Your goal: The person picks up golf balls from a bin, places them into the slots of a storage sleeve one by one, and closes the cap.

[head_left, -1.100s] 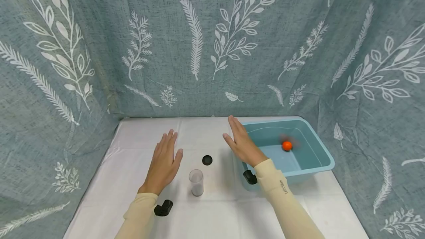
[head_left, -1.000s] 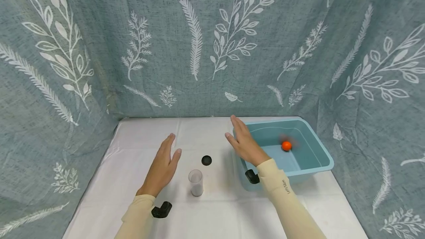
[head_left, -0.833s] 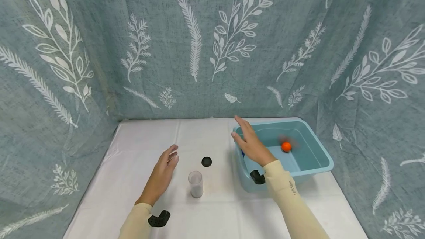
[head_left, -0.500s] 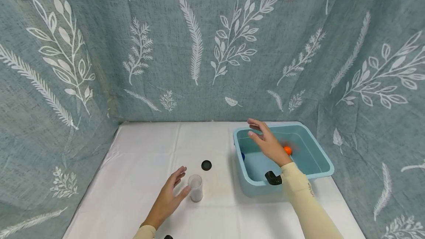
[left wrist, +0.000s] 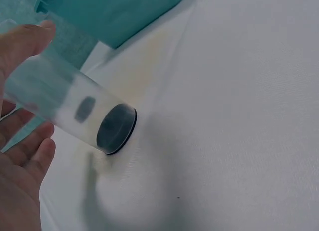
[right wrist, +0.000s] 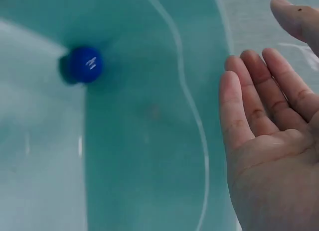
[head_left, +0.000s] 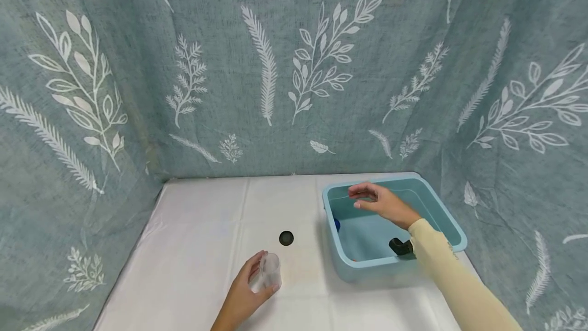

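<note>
My left hand curves round a clear cylindrical container that stands upright on the white cloth, thumb on the near side and fingers on the far side. The left wrist view shows the container's dark round base and my thumb lying across its wall. My right hand hovers above the light-blue plastic bin, fingers loosely bent and holding nothing. Inside the bin a blue ball lies in a corner. A sliver of orange shows just over the bin's near rim.
A flat black disc lies on the white cloth, beyond the container and left of the bin. Grey-green leaf-patterned curtains enclose the table at the back and both sides.
My left hand has come down and toward the container and now curves round it. My right hand has moved right over the bin, its fingers bending. The orange ball's spot has changed inside the bin.
</note>
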Tool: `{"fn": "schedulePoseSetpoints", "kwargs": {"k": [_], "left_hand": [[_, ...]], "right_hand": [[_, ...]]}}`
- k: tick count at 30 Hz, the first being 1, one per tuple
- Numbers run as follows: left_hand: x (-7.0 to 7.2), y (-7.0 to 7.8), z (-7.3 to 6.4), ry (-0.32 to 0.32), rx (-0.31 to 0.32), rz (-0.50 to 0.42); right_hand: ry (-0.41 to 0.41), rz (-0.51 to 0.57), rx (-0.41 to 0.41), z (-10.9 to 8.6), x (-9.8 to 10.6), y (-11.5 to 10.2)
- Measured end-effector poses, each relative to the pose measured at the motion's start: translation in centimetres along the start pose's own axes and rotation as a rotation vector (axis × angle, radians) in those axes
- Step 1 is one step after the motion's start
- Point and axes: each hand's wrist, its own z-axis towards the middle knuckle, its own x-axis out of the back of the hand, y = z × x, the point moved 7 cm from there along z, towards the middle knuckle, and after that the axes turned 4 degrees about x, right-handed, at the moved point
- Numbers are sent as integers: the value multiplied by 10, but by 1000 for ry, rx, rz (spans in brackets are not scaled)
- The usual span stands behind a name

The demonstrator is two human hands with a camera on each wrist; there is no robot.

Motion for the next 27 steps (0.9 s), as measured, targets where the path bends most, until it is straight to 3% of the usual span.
{"fn": "schedulePoseSetpoints", "kwargs": {"k": [7,13,17,27], "left_hand": [[-7,-9,0,28,41,29],[-5,-11,2,108,37,36],[-4,-13,3,156,60,65],[-6,-8,3,121,176,53]], "right_hand": [[-119,-40,-87,11,2,26],[-200,-95,-111,23,-7,53],[-211,-105,-144,27,-10,70],[-208,-126,-245,30,-24,98]]}}
